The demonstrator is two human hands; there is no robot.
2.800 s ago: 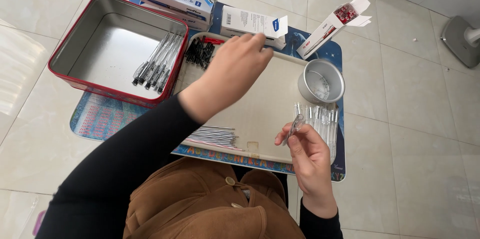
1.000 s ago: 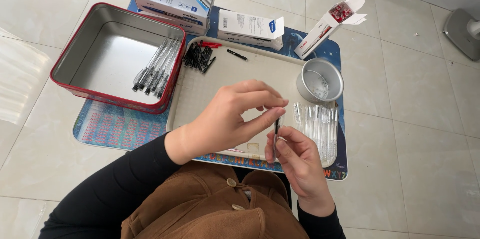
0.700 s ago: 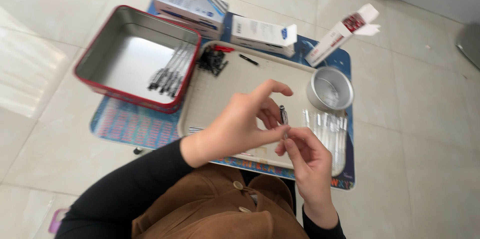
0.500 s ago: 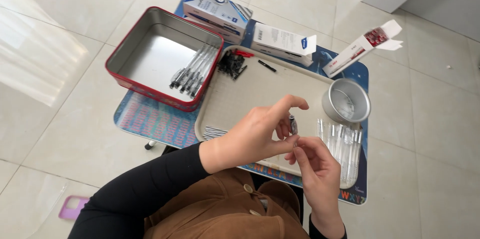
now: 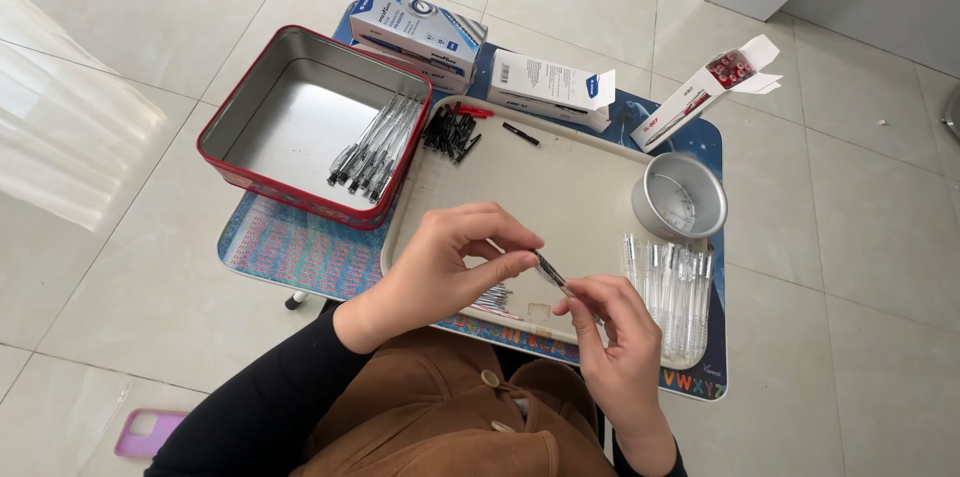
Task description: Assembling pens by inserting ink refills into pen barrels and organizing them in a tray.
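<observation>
Over the near edge of a beige tray (image 5: 560, 182), my left hand (image 5: 445, 262) and my right hand (image 5: 610, 337) hold one clear pen (image 5: 553, 274) between them. The left fingertips pinch its dark upper end. The right fingers grip its clear barrel lower down. Just right of my right hand, a row of clear pen barrels (image 5: 670, 282) lies on the tray. Black pen caps (image 5: 447, 130) are piled at the tray's far left corner. A bundle of thin refills (image 5: 492, 298) shows under my left hand.
A red metal tin (image 5: 260, 107) at the left holds several finished pens (image 5: 375, 147). A round metal cup (image 5: 680, 195) stands on the tray's right. Three pen boxes (image 5: 545, 87) lie behind the tray. A purple phone (image 5: 150, 432) lies on the tiled floor.
My left hand came back from the pile of caps to the pen in my right hand. The camera view shifted, so the tray now sits more to the right.
</observation>
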